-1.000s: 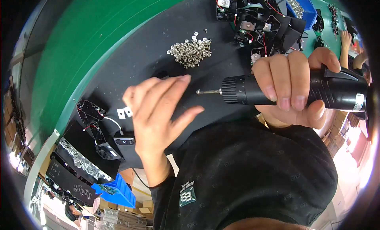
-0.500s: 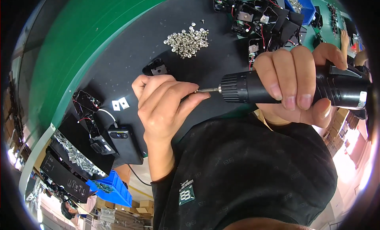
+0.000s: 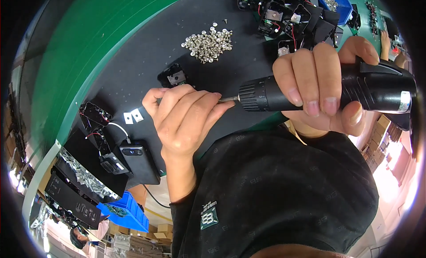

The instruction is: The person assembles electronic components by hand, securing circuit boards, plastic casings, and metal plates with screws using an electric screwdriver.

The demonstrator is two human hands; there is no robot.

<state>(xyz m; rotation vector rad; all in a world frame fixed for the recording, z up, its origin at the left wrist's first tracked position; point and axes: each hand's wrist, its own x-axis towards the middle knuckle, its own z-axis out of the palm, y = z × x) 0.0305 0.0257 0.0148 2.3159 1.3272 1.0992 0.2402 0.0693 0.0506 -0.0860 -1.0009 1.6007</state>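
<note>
My right hand (image 3: 317,89) is wrapped round a black electric screwdriver (image 3: 257,94), which lies level with its bit toward the left. The thumb and forefinger of my left hand (image 3: 186,118) pinch the end of the metal screwdriver bit (image 3: 230,99). My fingers cover the bit's tip, and any screw there is hidden. Just beyond my left hand lies a black plastic housing (image 3: 172,76) with a metal plate in it. Farther off, a pile of silvery screws (image 3: 207,46) is heaped on the dark mat (image 3: 133,76).
Black housings with red wires (image 3: 293,18) crowd the far right, beside a blue bin (image 3: 339,9) of small metal parts. To the left are two white pieces (image 3: 132,117), a black power bank (image 3: 140,160) with a white cable, and a box of metal parts (image 3: 84,176). Other people are farther away.
The screwdriver and my right hand have shifted left and slightly up, toward my left fingers. Less of the bit shows now. My left hand has moved slightly left, uncovering more of the black housing.
</note>
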